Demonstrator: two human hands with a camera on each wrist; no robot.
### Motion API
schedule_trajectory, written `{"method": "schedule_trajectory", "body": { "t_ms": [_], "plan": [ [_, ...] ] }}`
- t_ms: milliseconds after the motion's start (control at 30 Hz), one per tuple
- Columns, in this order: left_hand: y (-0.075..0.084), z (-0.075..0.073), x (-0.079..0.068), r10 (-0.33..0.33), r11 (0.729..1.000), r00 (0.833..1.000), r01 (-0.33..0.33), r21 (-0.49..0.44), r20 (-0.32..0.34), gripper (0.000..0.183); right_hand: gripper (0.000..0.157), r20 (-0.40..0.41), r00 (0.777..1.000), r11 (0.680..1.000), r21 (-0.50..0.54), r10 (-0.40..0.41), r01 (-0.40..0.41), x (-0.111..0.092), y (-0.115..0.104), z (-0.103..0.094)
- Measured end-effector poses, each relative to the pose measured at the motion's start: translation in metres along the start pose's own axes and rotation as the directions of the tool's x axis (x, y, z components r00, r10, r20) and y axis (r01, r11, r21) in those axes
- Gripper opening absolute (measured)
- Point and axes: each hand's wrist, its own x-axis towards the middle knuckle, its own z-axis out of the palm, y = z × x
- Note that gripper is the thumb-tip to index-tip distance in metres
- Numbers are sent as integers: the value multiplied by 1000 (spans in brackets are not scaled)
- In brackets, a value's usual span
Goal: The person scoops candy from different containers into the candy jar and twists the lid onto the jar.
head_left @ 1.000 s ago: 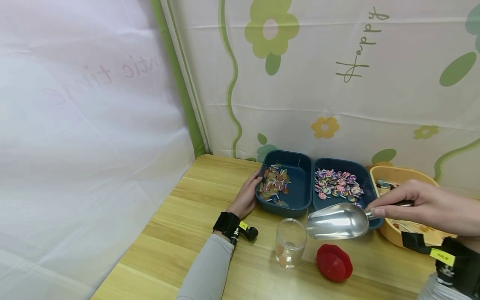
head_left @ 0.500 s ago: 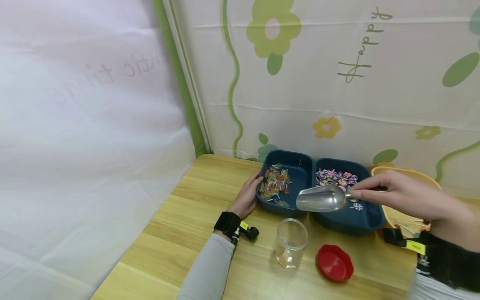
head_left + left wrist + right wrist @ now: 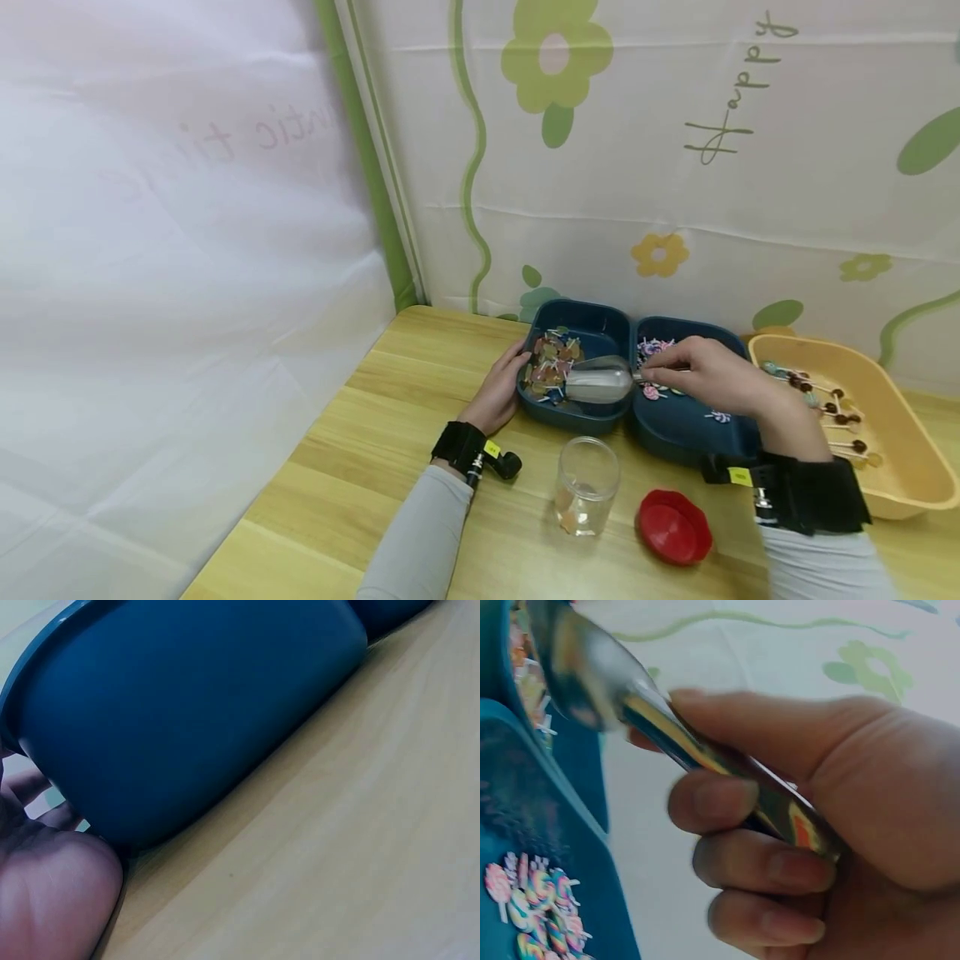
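My right hand (image 3: 708, 375) grips the handle of a metal scoop (image 3: 600, 385), its fingers curled round it in the right wrist view. The scoop's mouth is inside the left blue bin (image 3: 573, 422), at the edge of a pile of amber and dark lollipop-shaped pieces (image 3: 551, 358). My left hand (image 3: 498, 392) holds that bin by its left side, a digit at the rim. In the left wrist view, the bin's outer wall (image 3: 187, 712) hides part of the left fingers. Swirl lollipop pieces (image 3: 540, 907) lie in the right blue bin (image 3: 675, 442), partly hidden by my right hand.
A clear jar (image 3: 587, 492) with a little orange at its base stands in front of the bins. Right of it lies a red scalloped lid (image 3: 673, 529). A yellow bin (image 3: 900, 475) with round-headed sticks stands at the right. A printed curtain (image 3: 600, 192) hangs behind the table.
My right hand has carried the scoop left, from above the right blue bin and jar down into the left blue bin. The yellow bin shows more fully. My left hand stays at its bin.
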Motion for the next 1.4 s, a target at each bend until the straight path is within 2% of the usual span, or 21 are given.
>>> {"method": "schedule_trajectory", "body": {
  "t_ms": [233,567,800,1100,1400],
  "plan": [
    [1,0,-1,-1,1000,1000,1,5,2,47,19,-42,997,994,-94,57,-61,13,-5,15],
    [1,0,-1,-5,1000,1000,4,19,5,47,16,-45,998,989,-137,46,-52,18,-3,23],
    [0,0,0,5,1000,1000,-5,13,14,47,19,8,999,997,-62,38,-37,23,-1,27],
    [0,0,-1,14,1000,1000,-14,10,22,48,20,4,1000,999,-35,11,-11,33,-2,44],
    [0,-1,-1,21,1000,1000,-21,15,23,47,24,46,999,999,50,-22,19,41,-3,56]
  ]
}}
